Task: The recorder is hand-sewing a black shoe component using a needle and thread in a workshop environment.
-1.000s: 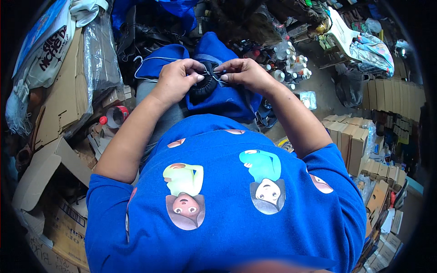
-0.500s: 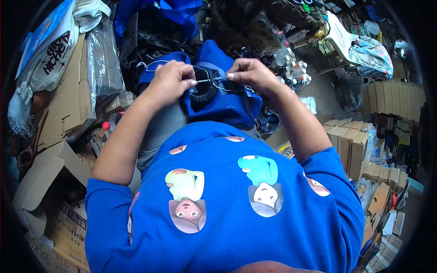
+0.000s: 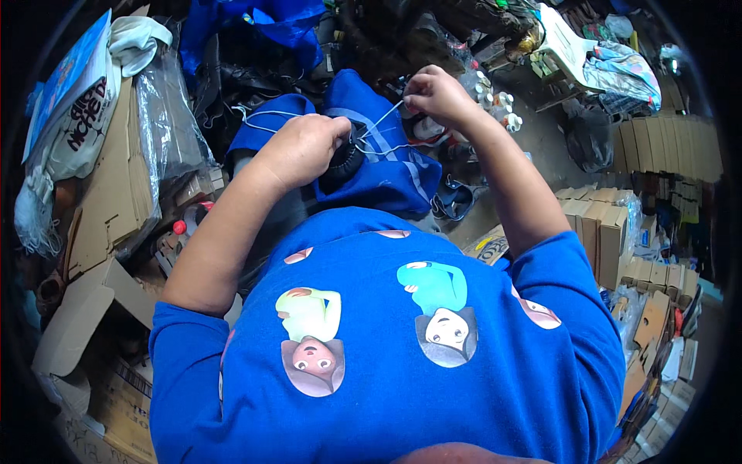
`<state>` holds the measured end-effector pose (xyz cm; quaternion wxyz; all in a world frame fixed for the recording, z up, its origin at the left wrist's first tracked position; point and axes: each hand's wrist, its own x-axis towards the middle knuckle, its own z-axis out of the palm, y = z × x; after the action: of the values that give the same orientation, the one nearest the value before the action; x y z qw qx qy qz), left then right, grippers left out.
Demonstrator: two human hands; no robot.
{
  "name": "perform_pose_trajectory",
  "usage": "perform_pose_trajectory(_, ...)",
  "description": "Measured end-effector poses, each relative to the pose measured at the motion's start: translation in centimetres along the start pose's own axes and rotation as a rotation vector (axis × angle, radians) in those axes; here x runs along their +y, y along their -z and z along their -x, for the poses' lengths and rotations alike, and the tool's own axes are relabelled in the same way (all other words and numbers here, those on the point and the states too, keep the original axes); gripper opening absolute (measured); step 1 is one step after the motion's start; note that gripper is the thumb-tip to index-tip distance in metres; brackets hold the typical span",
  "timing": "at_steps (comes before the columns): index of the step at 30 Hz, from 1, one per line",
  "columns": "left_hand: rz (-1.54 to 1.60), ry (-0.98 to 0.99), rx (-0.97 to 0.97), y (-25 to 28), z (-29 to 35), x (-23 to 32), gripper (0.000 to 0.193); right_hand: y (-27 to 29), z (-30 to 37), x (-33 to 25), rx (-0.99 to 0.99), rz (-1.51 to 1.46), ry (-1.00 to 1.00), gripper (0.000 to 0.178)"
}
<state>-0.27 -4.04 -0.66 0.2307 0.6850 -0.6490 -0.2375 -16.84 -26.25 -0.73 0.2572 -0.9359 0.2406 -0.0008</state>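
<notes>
A black piece with a ribbed, rounded edge (image 3: pixel 345 164) lies over blue cloth (image 3: pixel 379 185) on my lap. My left hand (image 3: pixel 303 147) is closed at its upper left side, the fingertips partly hidden behind the hand. Up and to the right, my right hand (image 3: pixel 437 96) pinches a pale thread (image 3: pixel 389 114), which runs taut down to the black piece. More of the thread lies loose across the blue cloth and trails left past my left hand. Whether either hand also holds a small tool cannot be made out.
Flattened cardboard (image 3: pixel 116 185) and a clear plastic sheet (image 3: pixel 174 116) stand at the left. Several white-capped bottles (image 3: pixel 502 104) are beyond my right hand. Rows of cardboard boxes (image 3: pixel 599 232) line the right side, with a white plastic chair (image 3: pixel 564 39) farther back.
My right hand has moved up and right from the black piece, drawing the thread out taut. My left hand has shifted slightly right and down, and closed against the black piece.
</notes>
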Motion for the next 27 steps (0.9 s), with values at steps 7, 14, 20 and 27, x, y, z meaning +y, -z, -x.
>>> perform_pose_trajectory(7,0.045,0.025,-0.02,0.2,0.6,-0.7,0.012,1.0,1.4,-7.3,-0.204,0.244,0.416,0.013)
perform_pose_trajectory(14,0.039,-0.083,0.03,0.2,2.2,-2.2,0.009,-1.5,0.3,-7.5,-0.304,0.271,0.52,0.008)
perform_pose_trajectory(20,-0.102,0.189,0.234,3.0,11.9,-6.9,0.011,1.0,3.1,0.0,-0.207,0.289,0.217,0.007)
perform_pose_trajectory(27,1.163,-0.078,0.561,7.5,7.6,-0.5,0.008,-0.2,0.3,-4.1,0.02,-1.598,0.006,0.02)
